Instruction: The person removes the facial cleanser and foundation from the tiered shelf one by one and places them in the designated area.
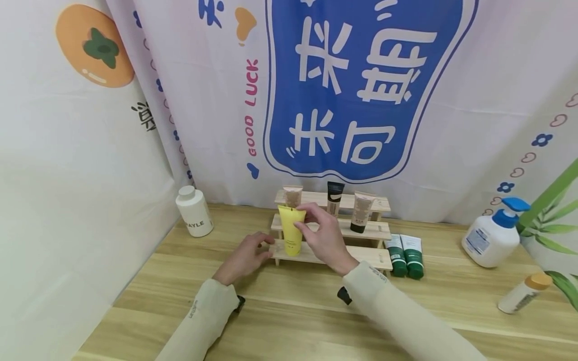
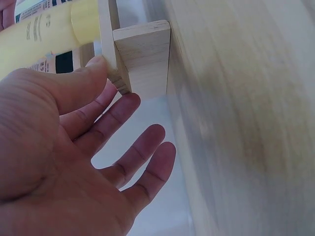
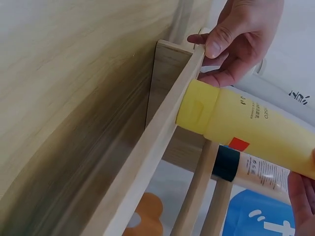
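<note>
A yellow squeeze tube [image 1: 291, 231] stands cap down at the left end of the lowest step of a three-step wooden rack [image 1: 358, 255]. My right hand [image 1: 326, 239] pinches its upper part from the right. In the right wrist view, the tube's cap [image 3: 198, 105] meets the step. My left hand [image 1: 246, 254] holds the left end of that step; the left wrist view shows its thumb [image 2: 83, 81] on top and fingertips at the underside. On the higher steps are a beige tube [image 1: 293, 195], a black-topped tube [image 1: 334, 198] and another beige tube [image 1: 362, 210].
Left of the rack stands a white bottle [image 1: 194, 211]. Two green-and-white tubes [image 1: 405, 255] lie at the rack's right end. Farther right are a blue-topped pump bottle [image 1: 489, 240], an orange-capped bottle [image 1: 521, 295] and green leaves [image 1: 560, 228]. A black object [image 1: 344, 295] shows beside my right sleeve.
</note>
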Demonstrator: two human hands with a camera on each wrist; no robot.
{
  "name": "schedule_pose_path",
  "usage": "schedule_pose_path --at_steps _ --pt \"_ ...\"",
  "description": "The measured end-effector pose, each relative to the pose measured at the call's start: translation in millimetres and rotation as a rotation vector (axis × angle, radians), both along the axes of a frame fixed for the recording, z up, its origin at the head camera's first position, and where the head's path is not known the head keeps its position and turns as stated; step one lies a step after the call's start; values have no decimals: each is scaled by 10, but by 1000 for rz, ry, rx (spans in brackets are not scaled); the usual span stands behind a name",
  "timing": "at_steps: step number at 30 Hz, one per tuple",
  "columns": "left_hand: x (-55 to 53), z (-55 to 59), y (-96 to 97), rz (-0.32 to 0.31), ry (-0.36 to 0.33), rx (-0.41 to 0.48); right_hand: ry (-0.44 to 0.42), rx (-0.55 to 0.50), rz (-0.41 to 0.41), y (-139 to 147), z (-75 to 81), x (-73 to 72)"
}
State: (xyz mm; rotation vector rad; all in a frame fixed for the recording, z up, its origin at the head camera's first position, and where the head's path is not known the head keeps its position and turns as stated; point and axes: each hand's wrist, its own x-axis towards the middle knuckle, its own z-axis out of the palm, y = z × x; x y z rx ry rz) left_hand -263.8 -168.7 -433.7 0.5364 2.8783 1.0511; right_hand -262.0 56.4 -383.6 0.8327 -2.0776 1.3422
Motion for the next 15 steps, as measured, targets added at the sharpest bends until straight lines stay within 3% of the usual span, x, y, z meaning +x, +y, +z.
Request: schedule_pose_path --at_steps 7,15 --pt "6 -7 3 -2 -11 12 97 66 -11 366 58 117" --pt "-1 -23 -10 9 -17 -2 187 165 -60 1065 289 348"
